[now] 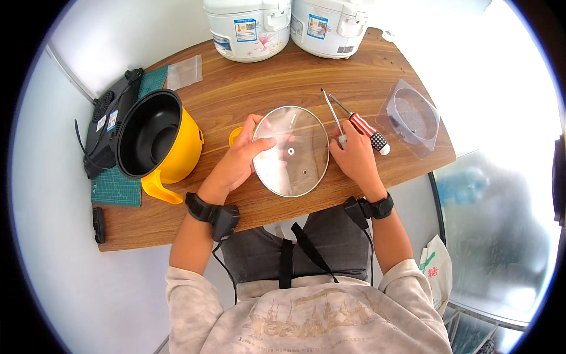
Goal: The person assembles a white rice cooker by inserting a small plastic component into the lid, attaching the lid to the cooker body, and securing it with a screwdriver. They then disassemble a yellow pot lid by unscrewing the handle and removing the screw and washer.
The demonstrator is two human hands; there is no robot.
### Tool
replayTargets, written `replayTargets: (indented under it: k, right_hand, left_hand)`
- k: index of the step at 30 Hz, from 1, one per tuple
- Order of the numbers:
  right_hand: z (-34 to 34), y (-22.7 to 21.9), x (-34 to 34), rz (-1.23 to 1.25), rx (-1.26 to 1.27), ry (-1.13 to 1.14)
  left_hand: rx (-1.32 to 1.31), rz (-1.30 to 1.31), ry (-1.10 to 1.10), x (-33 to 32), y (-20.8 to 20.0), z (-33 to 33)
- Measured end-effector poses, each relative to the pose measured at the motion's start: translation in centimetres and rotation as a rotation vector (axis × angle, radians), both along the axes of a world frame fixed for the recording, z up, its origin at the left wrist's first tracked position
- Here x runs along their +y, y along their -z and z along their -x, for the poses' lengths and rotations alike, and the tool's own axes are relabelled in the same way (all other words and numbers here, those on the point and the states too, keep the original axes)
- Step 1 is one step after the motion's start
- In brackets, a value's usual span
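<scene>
My left hand grips the left edge of a round clear glass lid with a thin metal rim, thumb on top and fingers showing through from beneath. Two small holes with fittings show in the glass. Partly behind that hand is a small yellow part. Just right of the lid, my right hand is closed on the handle end of a slim screwdriver with a silver shaft. Beside its fingers lies a second screwdriver with a flag-patterned handle.
A yellow pot with black inside stands at left, by a black appliance on a green cutting mat. Two white rice cookers stand at the back. A clear plastic tray lies right, a plastic bag back left.
</scene>
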State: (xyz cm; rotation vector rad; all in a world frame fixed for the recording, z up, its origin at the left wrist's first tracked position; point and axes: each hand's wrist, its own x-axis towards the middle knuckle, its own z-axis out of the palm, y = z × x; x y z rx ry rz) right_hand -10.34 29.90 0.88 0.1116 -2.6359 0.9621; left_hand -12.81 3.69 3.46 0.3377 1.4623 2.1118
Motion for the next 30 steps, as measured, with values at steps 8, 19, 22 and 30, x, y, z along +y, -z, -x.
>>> replayTargets:
  k: [8, 19, 22, 30]
  right_hand:
    - [-0.1, 0.0, -0.3, 0.079, 0.018, -0.006]
    - [-4.5, -4.3, 1.5, -0.132, 0.095, -0.321]
    - [-6.9, -6.1, 1.8, -0.245, -0.068, -0.351]
    - [-8.7, -7.0, 1.2, -0.386, -0.101, -0.312]
  left_hand:
    - [-0.202, -0.01, 0.018, -0.4, 1.0, 0.5]
    - [-0.277, 0.002, 0.008, -0.5, 0.9, 0.9]
    - [-0.277, -0.006, -0.022, -0.4, 1.4, 1.0]
    - [-0.282, -0.022, -0.023, -0.4, 1.2, 1.0]
